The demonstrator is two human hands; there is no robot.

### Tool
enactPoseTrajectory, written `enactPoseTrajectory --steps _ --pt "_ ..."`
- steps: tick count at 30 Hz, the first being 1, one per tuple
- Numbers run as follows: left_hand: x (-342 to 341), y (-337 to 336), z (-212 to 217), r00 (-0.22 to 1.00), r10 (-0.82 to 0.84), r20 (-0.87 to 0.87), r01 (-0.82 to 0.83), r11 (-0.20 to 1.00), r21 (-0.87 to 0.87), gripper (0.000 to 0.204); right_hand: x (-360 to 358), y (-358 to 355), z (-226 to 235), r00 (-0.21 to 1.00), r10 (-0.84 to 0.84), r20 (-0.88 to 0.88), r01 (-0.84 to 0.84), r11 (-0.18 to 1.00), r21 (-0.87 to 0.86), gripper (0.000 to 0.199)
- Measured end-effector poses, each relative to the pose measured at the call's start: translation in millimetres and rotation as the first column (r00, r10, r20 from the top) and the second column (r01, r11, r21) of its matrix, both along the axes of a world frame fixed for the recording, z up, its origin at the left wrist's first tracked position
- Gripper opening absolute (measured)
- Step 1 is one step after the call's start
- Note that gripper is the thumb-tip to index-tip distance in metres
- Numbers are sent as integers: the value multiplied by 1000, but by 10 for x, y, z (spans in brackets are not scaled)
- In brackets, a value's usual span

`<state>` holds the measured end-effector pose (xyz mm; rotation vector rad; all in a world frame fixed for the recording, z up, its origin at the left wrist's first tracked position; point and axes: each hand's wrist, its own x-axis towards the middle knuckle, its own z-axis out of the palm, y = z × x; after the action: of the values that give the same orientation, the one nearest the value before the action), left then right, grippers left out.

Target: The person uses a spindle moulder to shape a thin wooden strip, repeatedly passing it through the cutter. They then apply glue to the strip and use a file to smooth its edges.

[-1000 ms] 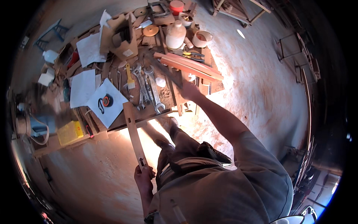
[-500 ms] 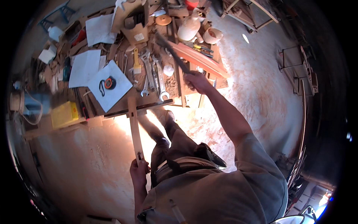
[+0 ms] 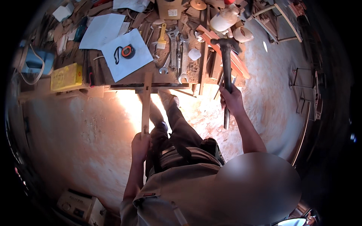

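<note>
My right hand (image 3: 233, 101) is closed round the handle of a hammer (image 3: 226, 62). The hammer's dark head points toward the bench, over some reddish wooden pieces (image 3: 238, 64). My left hand (image 3: 141, 145) grips the lower end of a narrow wooden strip (image 3: 146, 105) with slots cut in it. That strip reaches up to the bench's front edge, where its far end overlaps the edge; whether it touches is unclear. Near it on the bench, a tape measure (image 3: 128, 51) rests on a white sheet of paper (image 3: 132, 66).
The cluttered workbench (image 3: 169, 80) carries wrenches (image 3: 184, 60), a yellow-handled brush (image 3: 161, 37), a yellow box (image 3: 66, 76) and a whitish jug (image 3: 223, 20). Metal frames (image 3: 283, 22) stand at the far right. A boxy machine (image 3: 80, 207) sits on the floor at lower left.
My right hand has brought the hammer back from over the bench, rightward and nearer me. The strip remains in my left hand, which is higher in view. The whole view has shifted.
</note>
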<state>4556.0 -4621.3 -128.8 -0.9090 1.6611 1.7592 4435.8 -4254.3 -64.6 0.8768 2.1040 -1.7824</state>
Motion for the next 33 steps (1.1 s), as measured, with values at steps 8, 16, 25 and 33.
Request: enactPoseTrajectory --steps 8,16,25,33 --pt "13 63 -46 999 35 3 -35 998 47 19 582 -658 -114 835 550 24 -547 824 147 23" --pt "36 114 -4 992 93 89 -108 978 177 16 790 -1027 18 619 779 97 -785 613 85 34" --pt "-21 52 4 991 1 136 -14 995 97 18 915 -1057 -18 514 844 153 -858 505 95 34" --pt "-18 46 -30 995 -19 98 12 997 72 19 908 -1096 -3 497 864 85 -861 478 173 32"
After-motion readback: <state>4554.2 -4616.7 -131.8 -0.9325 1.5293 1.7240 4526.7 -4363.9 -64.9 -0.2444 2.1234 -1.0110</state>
